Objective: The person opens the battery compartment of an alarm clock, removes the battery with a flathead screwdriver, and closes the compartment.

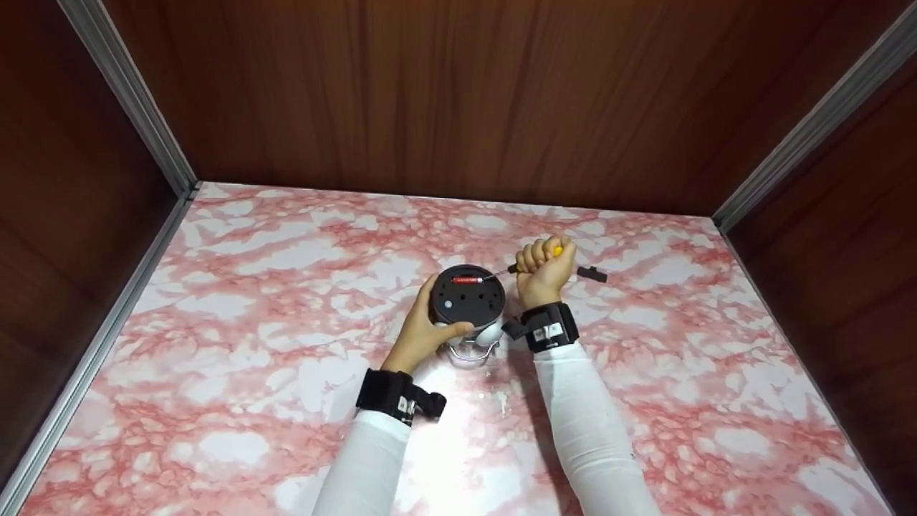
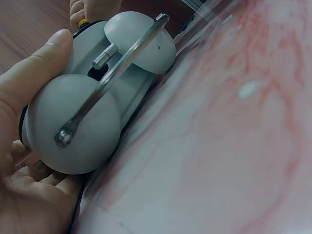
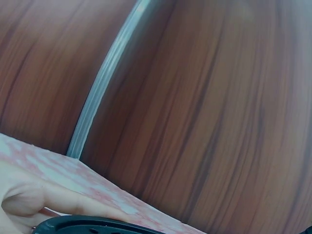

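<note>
A twin-bell alarm clock (image 1: 473,307) stands with its round black back turned up toward the head view. My left hand (image 1: 421,326) grips it by the sides, thumb over the near edge. Its white bells (image 2: 73,124), small hammer (image 2: 105,56) and metal carrying handle (image 2: 114,75) show in the left wrist view. A red battery (image 1: 466,280) lies in the slot of the back. With curled fingers, my right hand (image 1: 546,265) holds a yellow-and-black screwdriver (image 1: 499,274), its shaft slanting left and its tip at the battery's right end.
Just right of my right hand, a small black battery cover (image 1: 592,274) lies on the pink-and-white marbled table (image 1: 286,287). Brown wood-grain panels (image 1: 458,107) enclose the back and both sides, joined by metal corner strips (image 1: 129,93).
</note>
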Tool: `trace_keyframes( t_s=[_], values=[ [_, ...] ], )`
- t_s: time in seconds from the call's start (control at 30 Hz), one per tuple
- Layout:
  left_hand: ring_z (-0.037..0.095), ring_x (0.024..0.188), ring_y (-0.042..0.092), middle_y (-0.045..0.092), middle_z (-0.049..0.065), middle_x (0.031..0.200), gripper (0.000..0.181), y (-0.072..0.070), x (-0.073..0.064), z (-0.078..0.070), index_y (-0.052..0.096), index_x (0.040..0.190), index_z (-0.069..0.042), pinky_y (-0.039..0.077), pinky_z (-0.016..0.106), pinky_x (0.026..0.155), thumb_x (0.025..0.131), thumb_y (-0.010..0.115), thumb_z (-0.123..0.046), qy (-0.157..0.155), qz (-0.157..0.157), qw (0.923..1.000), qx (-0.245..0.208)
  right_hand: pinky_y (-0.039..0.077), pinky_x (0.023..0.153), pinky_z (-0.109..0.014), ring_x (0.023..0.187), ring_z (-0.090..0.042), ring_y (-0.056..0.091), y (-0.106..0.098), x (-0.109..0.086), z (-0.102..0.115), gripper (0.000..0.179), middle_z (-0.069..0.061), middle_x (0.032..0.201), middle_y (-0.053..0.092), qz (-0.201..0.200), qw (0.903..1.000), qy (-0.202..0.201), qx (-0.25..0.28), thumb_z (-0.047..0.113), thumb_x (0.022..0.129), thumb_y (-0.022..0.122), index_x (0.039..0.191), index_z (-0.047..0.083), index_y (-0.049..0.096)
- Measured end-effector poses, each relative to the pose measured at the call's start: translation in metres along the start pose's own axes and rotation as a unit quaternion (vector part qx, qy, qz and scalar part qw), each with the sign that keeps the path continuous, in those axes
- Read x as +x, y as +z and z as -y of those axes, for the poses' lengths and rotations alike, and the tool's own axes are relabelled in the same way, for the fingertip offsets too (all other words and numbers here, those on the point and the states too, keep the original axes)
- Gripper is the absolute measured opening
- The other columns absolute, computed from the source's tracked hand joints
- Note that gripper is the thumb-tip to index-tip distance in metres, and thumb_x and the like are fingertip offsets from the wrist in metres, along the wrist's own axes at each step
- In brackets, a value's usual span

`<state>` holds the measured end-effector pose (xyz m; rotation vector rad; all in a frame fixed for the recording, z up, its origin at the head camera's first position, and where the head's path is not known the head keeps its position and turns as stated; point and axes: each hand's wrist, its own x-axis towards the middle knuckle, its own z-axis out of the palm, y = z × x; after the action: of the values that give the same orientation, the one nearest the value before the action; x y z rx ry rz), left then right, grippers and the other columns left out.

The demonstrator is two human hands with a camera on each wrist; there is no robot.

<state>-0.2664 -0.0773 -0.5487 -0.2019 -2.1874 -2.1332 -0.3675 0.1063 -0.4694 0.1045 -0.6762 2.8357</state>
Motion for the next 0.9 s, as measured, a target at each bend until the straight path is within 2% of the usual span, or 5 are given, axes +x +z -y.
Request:
trace_keyframes(
  t_s=[0.17,0.33,0.67,0.9],
  values=[
    [0.032,0.145,0.036,0.035,0.016,0.16,0.113,0.0009,-0.0004,-0.0013,0.022,0.161,-0.006,0.022,0.051,0.12,0.075,0.092,-0.027,-0.004,0.0,0.9999,0.017,0.009,0.042,-0.022,0.034,-0.005,0.02,-0.0019,-0.0002,0.0011,0.054,0.007,0.039,0.028,-0.033,0.9994,-0.004,0.011,0.014,0.104,0.024,0.05,0.016,0.032],
    [0.032,0.146,0.034,0.034,0.016,0.161,0.11,0.0011,-0.0016,-0.0033,0.021,0.161,-0.006,0.021,0.05,0.121,0.077,0.091,-0.019,-0.008,0.002,1.0,0.002,0.01,0.041,-0.021,0.032,-0.005,0.023,-0.0055,-0.0003,0.001,0.054,0.007,0.038,0.028,-0.07,0.9968,-0.002,0.037,0.017,0.103,0.027,0.049,0.016,0.032],
    [0.031,0.146,0.035,0.035,0.015,0.161,0.11,0.0005,-0.0023,-0.0026,0.022,0.161,-0.007,0.021,0.05,0.121,0.076,0.091,-0.019,-0.008,-0.001,1.0,0.003,0.009,0.042,-0.021,0.033,-0.005,0.022,-0.0026,-0.0023,0.0014,0.054,0.006,0.038,0.029,-0.056,0.997,-0.013,0.052,0.017,0.103,0.027,0.049,0.016,0.032],
    [0.032,0.145,0.035,0.036,0.017,0.16,0.11,0.0004,-0.0005,-0.0015,0.022,0.161,-0.005,0.021,0.05,0.121,0.076,0.092,-0.019,-0.005,-0.004,1.0,0.005,0.011,0.042,-0.021,0.033,-0.006,0.024,0.001,-0.0039,0.0024,0.053,0.007,0.038,0.029,-0.041,0.9988,-0.02,0.021,0.015,0.101,0.027,0.049,0.016,0.033]
  ],
)
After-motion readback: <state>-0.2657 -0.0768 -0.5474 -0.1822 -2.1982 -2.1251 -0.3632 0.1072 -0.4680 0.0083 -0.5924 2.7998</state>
